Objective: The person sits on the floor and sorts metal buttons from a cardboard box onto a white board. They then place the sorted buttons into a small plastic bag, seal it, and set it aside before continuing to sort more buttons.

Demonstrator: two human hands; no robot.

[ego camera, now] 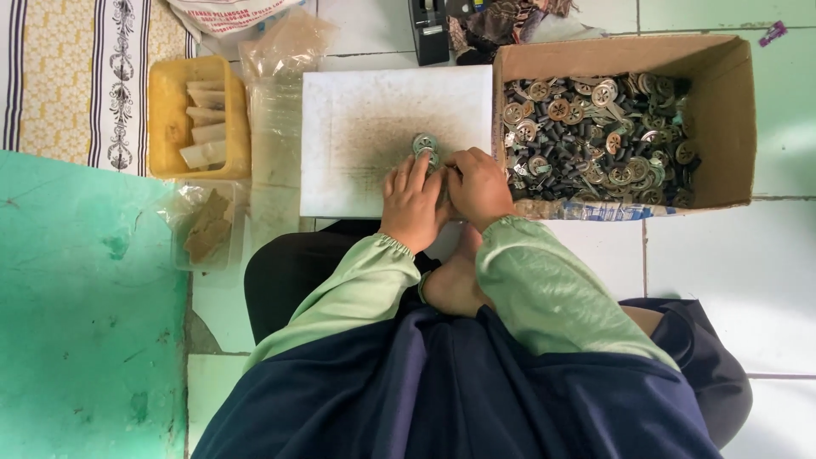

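Note:
Both hands work together on a white board [357, 110] with a grey, smudged middle. My left hand [411, 202] and my right hand [478, 185] press close side by side over small round metal discs [425, 144] that show just beyond the fingertips. The fingers of both hands curl onto the discs; what lies under the palms is hidden. Light green sleeves cover both forearms.
A cardboard box [722, 110] full of metal discs and dark small parts stands to the right. On the left are a yellow tray [166, 127] with pale strips, clear plastic bags [276, 127], and a clear tub [208, 225]. A green mat [85, 306] lies at far left.

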